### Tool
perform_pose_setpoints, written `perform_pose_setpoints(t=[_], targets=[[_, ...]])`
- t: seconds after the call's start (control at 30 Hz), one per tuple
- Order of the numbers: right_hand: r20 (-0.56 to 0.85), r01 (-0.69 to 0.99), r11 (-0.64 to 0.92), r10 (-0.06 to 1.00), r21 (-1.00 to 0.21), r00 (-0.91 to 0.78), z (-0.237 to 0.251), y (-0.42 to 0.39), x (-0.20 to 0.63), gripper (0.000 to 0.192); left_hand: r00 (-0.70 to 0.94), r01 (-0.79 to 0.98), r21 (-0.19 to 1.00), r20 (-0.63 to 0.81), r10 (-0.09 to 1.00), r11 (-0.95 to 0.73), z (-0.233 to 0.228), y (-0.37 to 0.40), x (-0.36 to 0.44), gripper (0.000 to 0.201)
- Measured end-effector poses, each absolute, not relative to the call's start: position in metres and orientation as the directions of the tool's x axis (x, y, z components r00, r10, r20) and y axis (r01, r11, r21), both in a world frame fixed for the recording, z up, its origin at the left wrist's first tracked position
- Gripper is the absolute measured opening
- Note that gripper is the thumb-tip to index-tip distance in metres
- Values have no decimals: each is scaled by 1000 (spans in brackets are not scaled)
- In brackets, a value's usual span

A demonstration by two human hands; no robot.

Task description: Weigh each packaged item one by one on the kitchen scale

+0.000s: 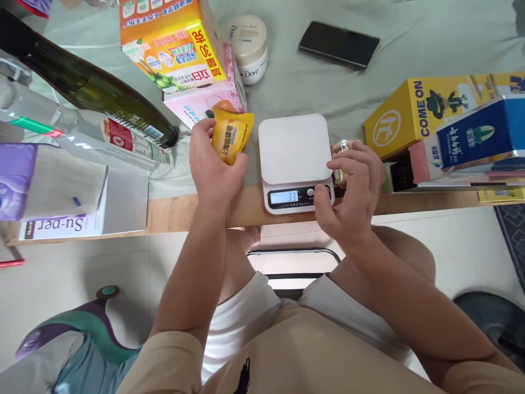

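Observation:
My left hand (215,169) is closed around a small yellow packet of soap (233,134), held upright at the table's front edge in front of a pink box (205,104). A white kitchen scale (294,148) lies to its right, its bare plate facing up. The lit display (284,197) appears to read 33. My right hand (355,191) is over the scale's right side, thumb at the button panel and fingers apart, holding nothing I can see. Partly hidden behind those fingers is a clear-wrapped brownish packet (341,158), beside the scale.
At the left lie a dark green bottle (94,90), a clear bottle (123,139) and a purple tissue pack (16,180). An orange box (176,49), a Dove jar (246,49) and a phone (339,45) are farther back. Yellow (410,109) and blue (484,134) boxes stand right.

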State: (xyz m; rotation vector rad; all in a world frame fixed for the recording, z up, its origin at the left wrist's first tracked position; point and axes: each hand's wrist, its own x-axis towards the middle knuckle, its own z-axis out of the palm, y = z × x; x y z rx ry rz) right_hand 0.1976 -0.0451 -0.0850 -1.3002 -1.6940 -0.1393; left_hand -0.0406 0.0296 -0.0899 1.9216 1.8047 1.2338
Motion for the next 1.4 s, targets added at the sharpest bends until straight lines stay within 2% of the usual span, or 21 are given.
perform_pose_setpoints(t=[0.2, 0.3, 0.43, 0.5, 0.63, 0.73, 1.0, 1.13, 1.23, 1.4], targets=[[777, 833, 441, 629, -333, -22, -87, -38, 199, 29, 140, 614, 618, 527, 838, -491, -78, 15, -10, 61], [765, 850, 414, 644, -326, -21, -88, -38, 200, 29, 300, 574, 545, 554, 777, -611, -79, 9, 7, 65], [751, 847, 407, 660, -342, -14, -88, -39, 200, 30, 420, 576, 497, 501, 757, -649, -82, 9, 20, 62], [736, 834, 409, 677, -370, -5, -88, -39, 201, 31, 438, 564, 482, 513, 738, -670, -81, 12, 20, 58], [730, 802, 431, 683, -413, 9, -87, -40, 203, 33, 401, 416, 497, 652, 644, -761, -76, 18, 11, 50], [724, 805, 426, 690, -412, 5, -85, -40, 205, 31, 330, 395, 556, 657, 677, -732, -72, 20, 3, 47], [733, 812, 429, 681, -396, -2, -85, -40, 202, 28, 293, 415, 565, 659, 692, -713, -70, 20, -2, 43], [727, 824, 407, 686, -394, 9, -86, -40, 200, 27, 297, 437, 557, 651, 698, -706, -67, 19, -1, 40], [735, 817, 418, 678, -397, 10, -87, -38, 200, 27, 337, 511, 536, 595, 730, -673, -68, 18, -1, 34], [735, 838, 399, 678, -372, 3, -87, -37, 203, 27, 462, 608, 447, 474, 750, -656, -75, 17, 0, 51]])
